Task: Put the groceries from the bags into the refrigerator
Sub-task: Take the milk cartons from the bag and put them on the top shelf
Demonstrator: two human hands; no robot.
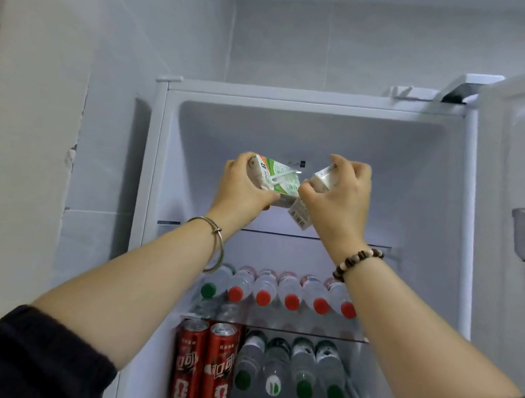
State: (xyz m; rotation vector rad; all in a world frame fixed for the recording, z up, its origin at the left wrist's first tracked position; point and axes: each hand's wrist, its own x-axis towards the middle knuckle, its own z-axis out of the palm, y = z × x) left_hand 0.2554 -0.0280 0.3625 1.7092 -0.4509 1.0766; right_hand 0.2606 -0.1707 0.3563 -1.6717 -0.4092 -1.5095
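Fingers curled: the left hand (243, 187) grips a green carton (282, 175), the right hand (337, 196) a second carton (300, 216). Light, squashable boxes, probably: hold the flat sides.

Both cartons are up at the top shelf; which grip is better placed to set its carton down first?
Probably the right grip: its barcode carton hangs end-down near the top shelf; the left grip holds its green carton sideways.

One wide-angle view, worn on the head, faces straight into the open refrigerator (316, 101) from close by, about level with its top shelf (283, 234). It spans from the wall (339, 43) above down to the lower shelves (304, 333), forearms (145, 283) crossing the bottom corners.
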